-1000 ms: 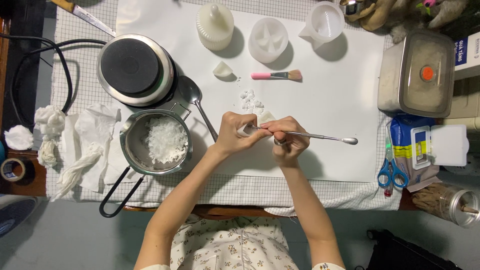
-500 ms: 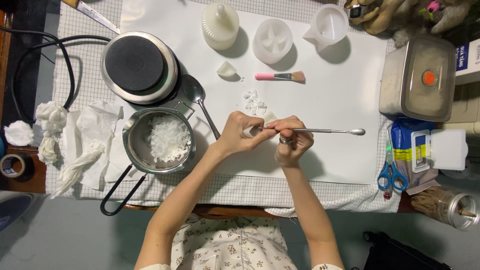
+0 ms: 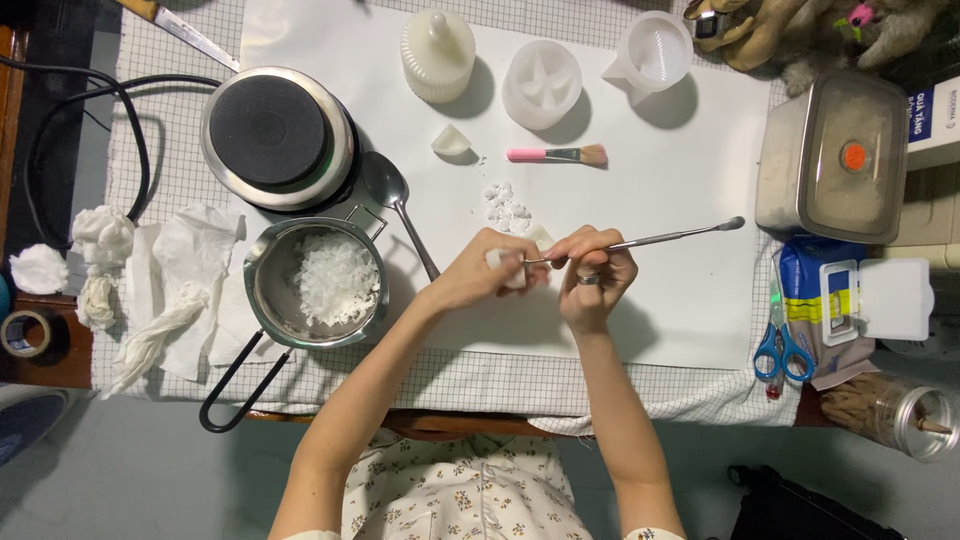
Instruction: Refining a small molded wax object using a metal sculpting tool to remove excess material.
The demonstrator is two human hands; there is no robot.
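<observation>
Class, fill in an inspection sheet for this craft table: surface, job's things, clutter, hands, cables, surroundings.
Surface: white sheet over checked cloth.
Job's things: white piece in left hand; metal tool in right hand; its tip meets the piece.
Clutter: pan of flakes, hotplate, spoon, brush, crumbs, three moulds, tissues, scissors, tape roll.
Hands: both busy, fingers pinching.
Cables: black cable left of hotplate.
Surroundings: lidded metal box, jar.
</observation>
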